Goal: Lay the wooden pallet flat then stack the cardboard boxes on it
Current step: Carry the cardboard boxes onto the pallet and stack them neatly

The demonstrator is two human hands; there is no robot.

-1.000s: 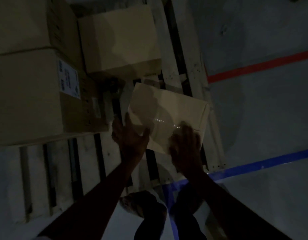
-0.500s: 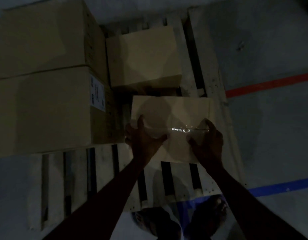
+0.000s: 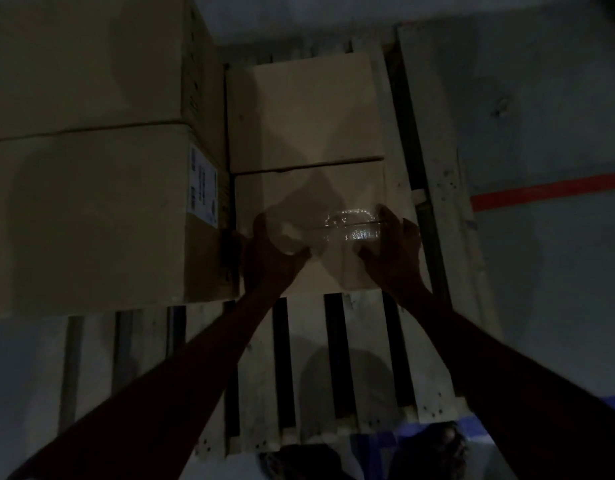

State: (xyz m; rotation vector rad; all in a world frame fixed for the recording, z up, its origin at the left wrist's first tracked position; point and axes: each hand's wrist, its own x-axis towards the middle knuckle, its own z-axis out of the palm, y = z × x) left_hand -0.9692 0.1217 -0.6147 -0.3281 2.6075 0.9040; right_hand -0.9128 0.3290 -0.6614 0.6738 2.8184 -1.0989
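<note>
The scene is dim. A wooden pallet (image 3: pixel 365 358) lies flat on the floor. A small cardboard box (image 3: pixel 313 199) with shiny tape on top rests on it, flush against a second small box (image 3: pixel 302 112) behind it. My left hand (image 3: pixel 268 258) grips the near left corner of the front box, and my right hand (image 3: pixel 392 251) grips its near right side. Two large cardboard boxes stand on the pallet's left: a near one (image 3: pixel 88 220) with a white label and a far one (image 3: pixel 84 57).
Grey floor surrounds the pallet, with a red line (image 3: pixel 548 190) to the right and a blue line (image 3: pixel 479 427) at the near edge. My feet (image 3: pixel 434 452) stand just before the pallet. Bare slats lie in front of the boxes.
The small box, tilted and held in the air a second ago, has been squared up and set down against the other small box. Both hands stayed on it.
</note>
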